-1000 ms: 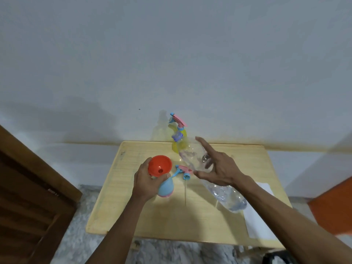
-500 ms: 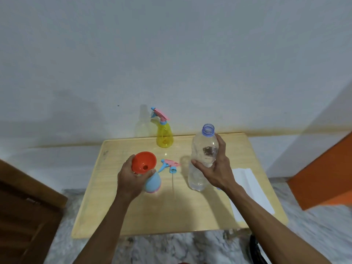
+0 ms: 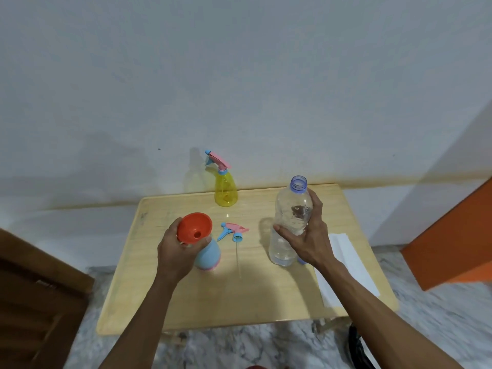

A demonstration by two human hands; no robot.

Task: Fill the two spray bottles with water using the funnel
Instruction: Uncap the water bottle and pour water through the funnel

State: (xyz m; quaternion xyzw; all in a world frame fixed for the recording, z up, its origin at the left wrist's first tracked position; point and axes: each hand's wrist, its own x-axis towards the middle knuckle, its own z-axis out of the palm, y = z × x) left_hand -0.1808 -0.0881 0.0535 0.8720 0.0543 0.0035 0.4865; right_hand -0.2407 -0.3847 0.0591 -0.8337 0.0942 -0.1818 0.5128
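Observation:
An orange funnel (image 3: 194, 228) sits in the neck of a light blue spray bottle (image 3: 209, 255) on the wooden table (image 3: 266, 302). My left hand (image 3: 174, 250) grips the bottle's neck just under the funnel. The bottle's pink and blue spray head (image 3: 233, 231) lies on the table beside it, its tube pointing toward me. My right hand (image 3: 308, 235) holds a clear, uncapped water bottle (image 3: 288, 222) standing upright on the table. A yellow spray bottle (image 3: 225, 191) with its spray head on stands at the table's far edge.
A white sheet of paper (image 3: 346, 267) lies on the table's right side. A small blue cap (image 3: 300, 260) peeks out behind the water bottle's base. A wooden door (image 3: 34, 296) is at left, an orange panel (image 3: 452, 243) at right, a white wall behind.
My right hand has brought the water bottle from a tilted, lifted position to upright on the table. The left hand kept its hold on the blue bottle and funnel.

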